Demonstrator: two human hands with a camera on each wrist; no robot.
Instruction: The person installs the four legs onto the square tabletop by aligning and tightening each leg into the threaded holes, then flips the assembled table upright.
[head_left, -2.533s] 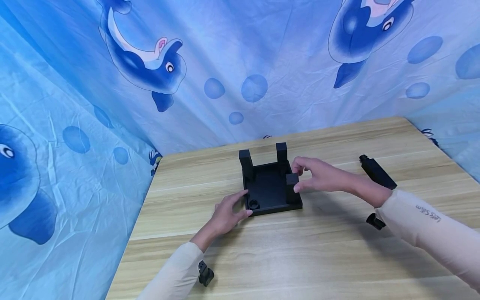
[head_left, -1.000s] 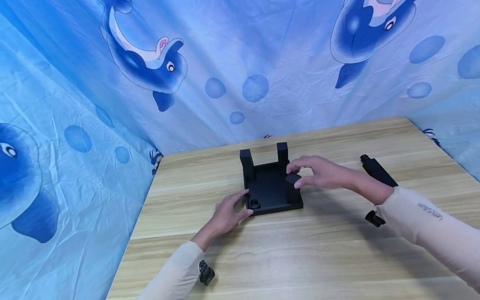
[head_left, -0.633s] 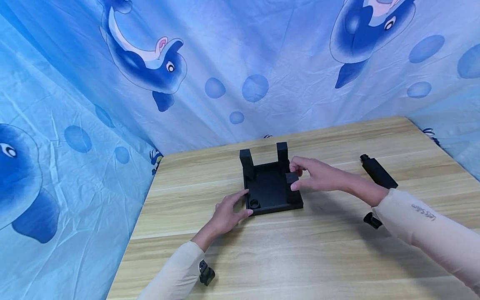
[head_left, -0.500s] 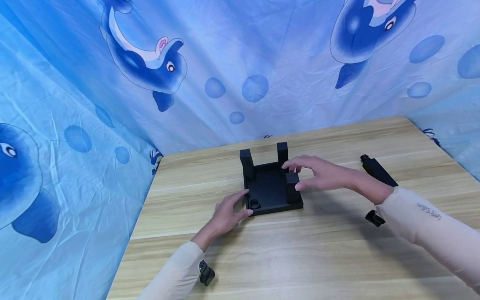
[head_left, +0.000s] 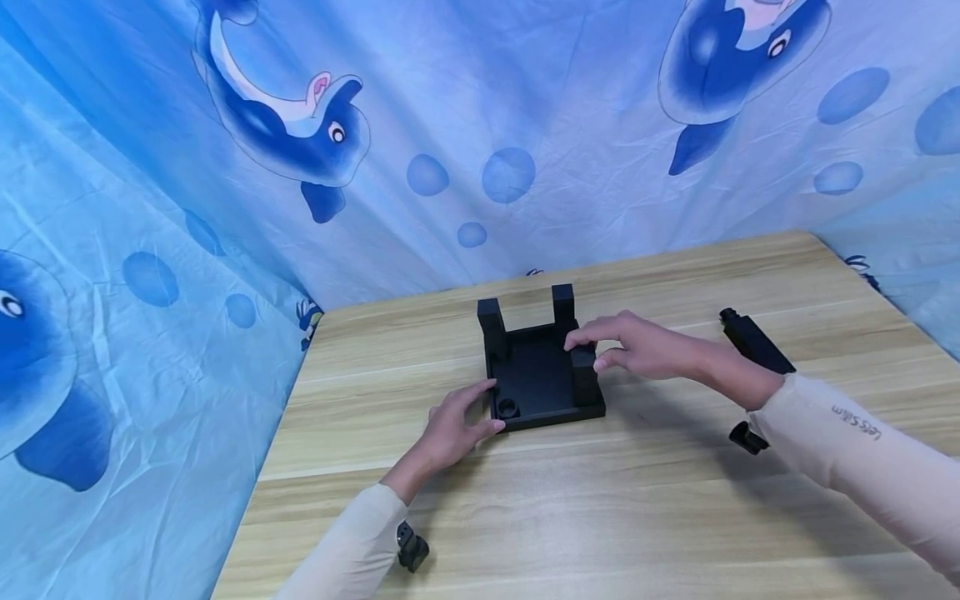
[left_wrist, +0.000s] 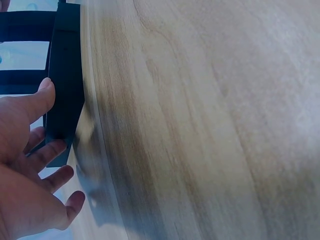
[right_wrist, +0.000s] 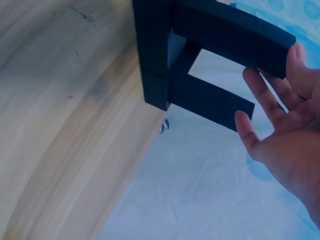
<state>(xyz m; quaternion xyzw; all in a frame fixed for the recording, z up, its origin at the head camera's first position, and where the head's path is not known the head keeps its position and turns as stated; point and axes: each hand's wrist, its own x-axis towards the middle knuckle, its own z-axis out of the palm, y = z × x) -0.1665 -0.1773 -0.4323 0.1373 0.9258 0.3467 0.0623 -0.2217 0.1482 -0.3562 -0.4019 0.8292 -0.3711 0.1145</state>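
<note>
A small black square tabletop (head_left: 536, 371) lies underside up on the wooden table in the head view. Two black legs, a far left leg (head_left: 491, 321) and a far right leg (head_left: 563, 307), stand upright at its far corners. At its near right corner stands another leg (head_left: 584, 383), which my right hand (head_left: 637, 346) pinches near the top between thumb and fingers. My left hand (head_left: 450, 429) grips the near left corner, thumb at the front edge and fingers at the left side. Beside it, that corner bears a round threaded socket (head_left: 507, 407).
A loose black leg (head_left: 756, 343) with a threaded end lies to the right. Black wrist-camera parts show at the left sleeve (head_left: 412, 547) and right sleeve (head_left: 748, 437). A blue dolphin-print curtain (head_left: 472, 108) hangs behind the table.
My right hand's fingers have repeatedly shifted around the near right leg, which looked turned askew one second ago. The left hand keeps its place at the corner.
</note>
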